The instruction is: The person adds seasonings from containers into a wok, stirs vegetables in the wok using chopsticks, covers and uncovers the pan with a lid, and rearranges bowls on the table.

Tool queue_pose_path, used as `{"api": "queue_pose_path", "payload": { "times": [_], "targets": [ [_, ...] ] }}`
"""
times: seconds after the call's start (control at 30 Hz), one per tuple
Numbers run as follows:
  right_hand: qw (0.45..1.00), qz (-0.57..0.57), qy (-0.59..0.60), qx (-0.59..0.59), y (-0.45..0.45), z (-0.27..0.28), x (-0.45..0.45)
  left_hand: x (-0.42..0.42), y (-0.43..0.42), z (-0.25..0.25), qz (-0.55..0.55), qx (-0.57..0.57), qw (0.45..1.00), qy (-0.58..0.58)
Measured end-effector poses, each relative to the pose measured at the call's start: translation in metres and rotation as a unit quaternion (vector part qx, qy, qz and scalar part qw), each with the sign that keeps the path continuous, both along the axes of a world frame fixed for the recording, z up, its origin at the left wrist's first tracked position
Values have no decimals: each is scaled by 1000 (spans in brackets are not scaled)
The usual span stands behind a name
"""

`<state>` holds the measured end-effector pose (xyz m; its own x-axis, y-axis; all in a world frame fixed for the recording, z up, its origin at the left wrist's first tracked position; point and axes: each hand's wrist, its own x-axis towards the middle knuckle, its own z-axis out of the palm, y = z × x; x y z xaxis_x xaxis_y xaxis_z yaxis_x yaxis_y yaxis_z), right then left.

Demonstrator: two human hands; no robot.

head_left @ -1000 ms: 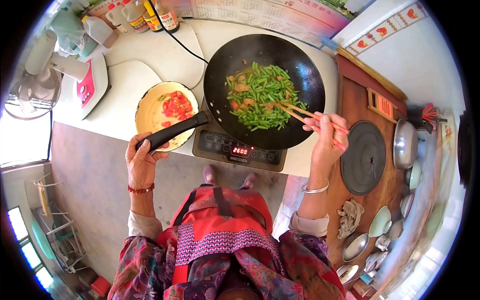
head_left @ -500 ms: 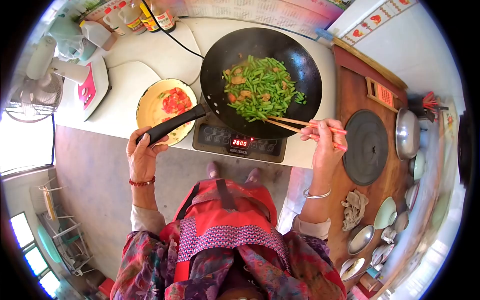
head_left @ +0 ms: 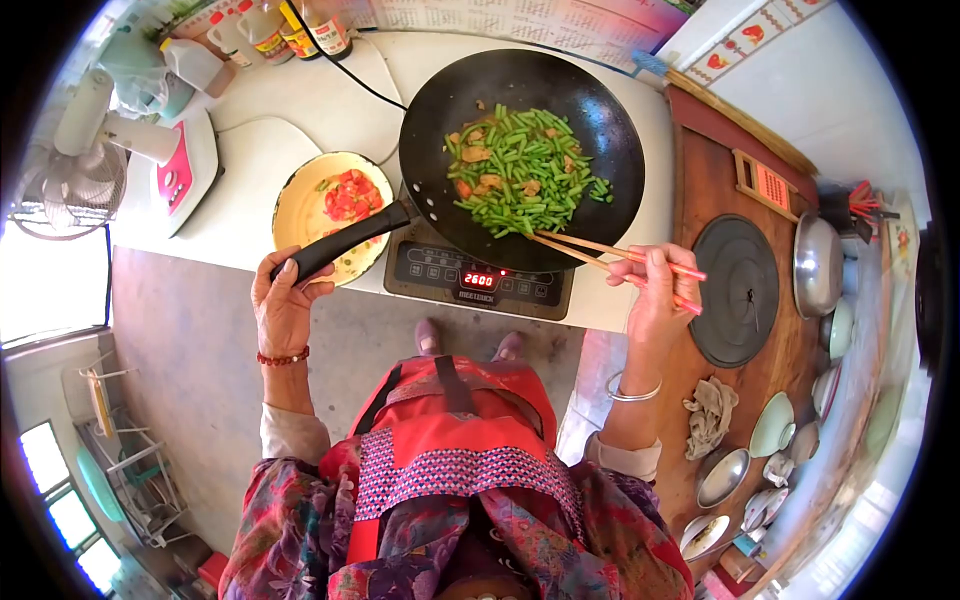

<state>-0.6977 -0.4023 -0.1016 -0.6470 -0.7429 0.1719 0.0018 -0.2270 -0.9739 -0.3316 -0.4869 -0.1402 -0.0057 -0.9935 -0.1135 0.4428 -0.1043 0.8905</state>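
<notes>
My left hand (head_left: 286,308) is wrapped round the end of the black wok handle (head_left: 345,243). The wok (head_left: 610,150) stands on an induction cooker (head_left: 478,282) whose red display reads 2600. Cut green beans (head_left: 525,170) with small brown pieces lie in the wok. My right hand (head_left: 655,290) grips a pair of chopsticks (head_left: 590,250), their tips at the near edge of the beans. Under the handle, left of the wok, is a yellow enamel bowl (head_left: 297,210) with chopped red pieces (head_left: 352,196).
Bottles (head_left: 265,35), a pink and white appliance (head_left: 178,175) and a fan (head_left: 80,185) stand at the left. On the brown table at the right are a round black lid (head_left: 735,290), a grater (head_left: 765,186), a metal basin (head_left: 817,265), a cloth (head_left: 710,415) and several bowls.
The chopsticks have moved from the beans' right side to their near edge, and some beans have shifted right. My left hand still holds the handle. The whole view has shifted slightly.
</notes>
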Motion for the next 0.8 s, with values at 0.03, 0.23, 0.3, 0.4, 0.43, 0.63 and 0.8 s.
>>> {"api": "queue_pose_path", "payload": {
  "times": [0.03,0.23,0.3,0.4,0.43,0.63,0.8],
  "targets": [
    [1000,5,-16,-12,0,2,0,0,0,0,0,0,1000,0],
    [999,19,-25,-9,-3,0,-3,1,0,0,7,6,1000,0],
    [999,1,-37,-29,-3,-2,-3,0,-1,1,3,11,1000,3],
    [998,20,-60,0,-3,-9,-8,1,-1,-2,1,5,1000,-9],
    [995,14,-94,-32,-2,-7,-12,0,0,0,2,3,1000,-9],
    [929,59,-317,-182,16,10,-36,4,17,-9,40,40,994,91],
    [857,108,-431,-261,37,47,-28,18,41,-41,56,125,990,18]
  ]
}}
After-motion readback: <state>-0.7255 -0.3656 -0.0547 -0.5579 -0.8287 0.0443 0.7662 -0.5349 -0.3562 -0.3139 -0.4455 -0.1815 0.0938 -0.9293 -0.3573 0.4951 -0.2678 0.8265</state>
